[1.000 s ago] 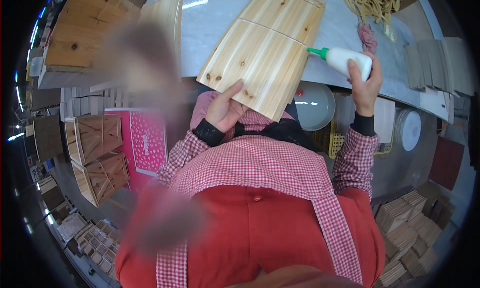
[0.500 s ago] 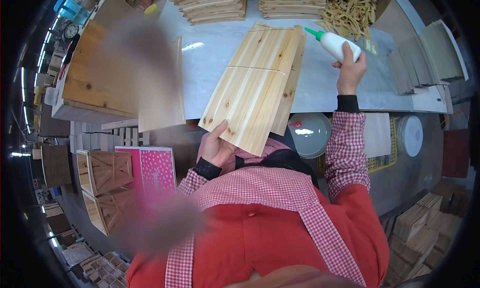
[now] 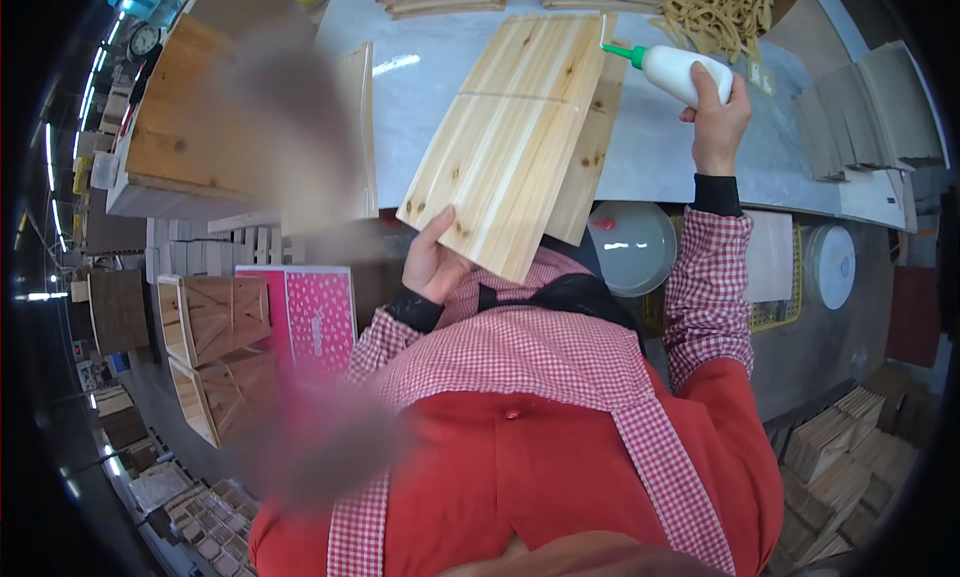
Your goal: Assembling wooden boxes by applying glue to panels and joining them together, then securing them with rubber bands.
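Tapered, pale wooden panel [image 3: 500,147]: over near edge of grey-white marbled surface [image 3: 420,107]; probably light, stiff; left hand [image 3: 435,264] grasping near end, sound hold. White, green-nozzled plastic bottle [image 3: 672,72]: above surface; right hand [image 3: 722,122] gripping body; likely squeezable.

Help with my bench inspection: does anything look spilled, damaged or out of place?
Two dark blurred patches at the picture's left look odd: they cover part of the view, perhaps something on or near the lens. Otherwise nothing stands out: no obvious damage to the knotty wooden panel, no spill by the green-tipped squeeze bottle.
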Action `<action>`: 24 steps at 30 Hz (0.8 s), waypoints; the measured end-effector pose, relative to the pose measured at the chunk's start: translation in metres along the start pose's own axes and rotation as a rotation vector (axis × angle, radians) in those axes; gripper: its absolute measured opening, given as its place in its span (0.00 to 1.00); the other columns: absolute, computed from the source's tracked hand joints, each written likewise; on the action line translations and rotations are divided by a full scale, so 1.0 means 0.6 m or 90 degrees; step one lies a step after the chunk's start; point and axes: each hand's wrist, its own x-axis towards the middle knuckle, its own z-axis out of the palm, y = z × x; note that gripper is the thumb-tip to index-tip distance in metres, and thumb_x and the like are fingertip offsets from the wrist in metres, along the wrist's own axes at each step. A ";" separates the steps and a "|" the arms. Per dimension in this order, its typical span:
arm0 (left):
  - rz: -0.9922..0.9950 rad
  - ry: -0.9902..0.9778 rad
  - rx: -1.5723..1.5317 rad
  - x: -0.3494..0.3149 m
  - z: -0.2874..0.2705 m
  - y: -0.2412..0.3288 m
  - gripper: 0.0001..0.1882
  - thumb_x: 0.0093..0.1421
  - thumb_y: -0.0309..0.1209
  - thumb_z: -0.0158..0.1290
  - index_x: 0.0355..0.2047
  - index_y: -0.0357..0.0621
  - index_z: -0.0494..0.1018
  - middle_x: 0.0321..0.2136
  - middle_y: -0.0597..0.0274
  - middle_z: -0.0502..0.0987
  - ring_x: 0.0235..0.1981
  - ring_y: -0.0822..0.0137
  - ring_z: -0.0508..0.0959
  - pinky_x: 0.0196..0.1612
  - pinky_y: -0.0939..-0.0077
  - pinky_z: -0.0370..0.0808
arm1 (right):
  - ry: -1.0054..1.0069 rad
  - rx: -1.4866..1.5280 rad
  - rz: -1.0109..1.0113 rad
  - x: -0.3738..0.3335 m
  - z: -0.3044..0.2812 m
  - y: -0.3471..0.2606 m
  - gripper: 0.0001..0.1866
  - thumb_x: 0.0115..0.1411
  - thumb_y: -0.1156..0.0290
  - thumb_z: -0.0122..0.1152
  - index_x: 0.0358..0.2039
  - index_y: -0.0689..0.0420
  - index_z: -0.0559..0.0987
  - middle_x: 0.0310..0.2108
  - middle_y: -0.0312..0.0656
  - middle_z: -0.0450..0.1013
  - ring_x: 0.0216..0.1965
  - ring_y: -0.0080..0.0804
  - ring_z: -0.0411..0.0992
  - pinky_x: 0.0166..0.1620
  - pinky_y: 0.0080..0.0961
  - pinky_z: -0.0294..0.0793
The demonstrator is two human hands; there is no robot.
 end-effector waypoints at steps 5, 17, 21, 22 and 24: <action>0.052 -0.018 0.047 0.019 0.006 -0.002 0.29 0.64 0.30 0.49 0.63 0.39 0.52 0.60 0.48 0.63 0.61 0.53 0.64 0.63 0.51 0.63 | -0.111 0.053 -0.011 -0.065 -0.027 -0.031 0.19 0.55 0.63 0.65 0.39 0.64 0.73 0.30 0.40 0.73 0.24 0.22 0.71 0.18 0.18 0.70; 0.127 -0.092 -0.008 0.049 -0.005 0.002 0.25 0.63 0.25 0.49 0.60 0.40 0.57 0.57 0.52 0.66 0.59 0.56 0.67 0.64 0.57 0.63 | -0.341 0.055 -0.041 -0.235 -0.085 -0.078 0.18 0.57 0.65 0.63 0.42 0.62 0.71 0.29 0.36 0.71 0.25 0.18 0.69 0.23 0.13 0.68; 0.158 -0.089 0.005 0.054 0.003 0.003 0.24 0.63 0.25 0.50 0.59 0.40 0.59 0.56 0.53 0.68 0.58 0.57 0.68 0.63 0.58 0.64 | -0.332 0.059 -0.004 -0.237 -0.079 -0.080 0.19 0.57 0.65 0.63 0.43 0.62 0.70 0.29 0.36 0.71 0.26 0.17 0.69 0.26 0.14 0.69; 0.169 -0.090 0.014 0.055 0.007 0.006 0.24 0.63 0.25 0.50 0.58 0.41 0.60 0.56 0.54 0.68 0.58 0.58 0.68 0.63 0.59 0.65 | -0.338 0.045 0.001 -0.235 -0.077 -0.079 0.19 0.56 0.65 0.63 0.43 0.62 0.70 0.30 0.36 0.71 0.27 0.18 0.69 0.28 0.15 0.69; 0.183 -0.085 0.019 0.055 0.011 0.017 0.24 0.63 0.25 0.50 0.58 0.41 0.60 0.56 0.54 0.68 0.58 0.58 0.68 0.62 0.59 0.65 | -0.348 0.037 0.000 -0.232 -0.065 -0.078 0.19 0.56 0.66 0.63 0.43 0.62 0.70 0.30 0.36 0.71 0.28 0.18 0.68 0.30 0.16 0.70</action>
